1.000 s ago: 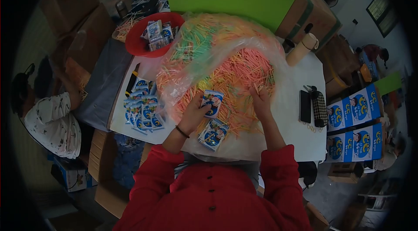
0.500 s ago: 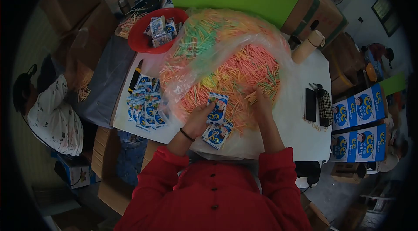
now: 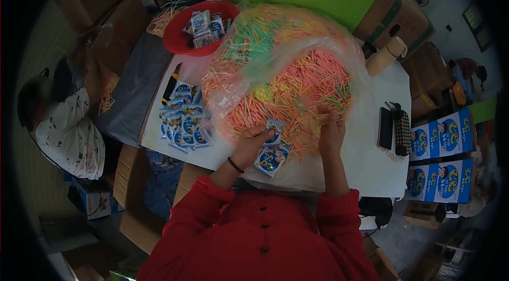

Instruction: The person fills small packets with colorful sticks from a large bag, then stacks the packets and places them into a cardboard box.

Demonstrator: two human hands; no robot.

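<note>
My left hand [image 3: 251, 146] is closed on a small blue-and-white printed packet [image 3: 274, 129], held upright between thumb and fingers. Just below it, a second packet [image 3: 272, 160] lies flat on the plastic sheeting. My right hand [image 3: 332, 133] pinches a few thin pale sticks [image 3: 323, 118] at its fingertips, over the near right side of the heap. That heap of pink, orange, yellow and green sticks [image 3: 318, 71] sits in a large clear plastic bag [image 3: 233, 87]. Left of the bag, several similar packets [image 3: 184, 122] lie in a cluster.
A red bowl [image 3: 176, 37] holds more packets, and a yellow-black cutter knife [image 3: 170, 86] lies nearby. On the right are a phone [image 3: 385, 127], a checkered pouch [image 3: 401, 132] and a tan bottle [image 3: 385, 56]. Another person [image 3: 69, 132] sits at left. Printed boxes [image 3: 442, 135] stand at right.
The view has shifted slightly. My right hand has drawn a little towards me with the sticks, and the packet in my left hand has turned, with my fingers covering more of it.
</note>
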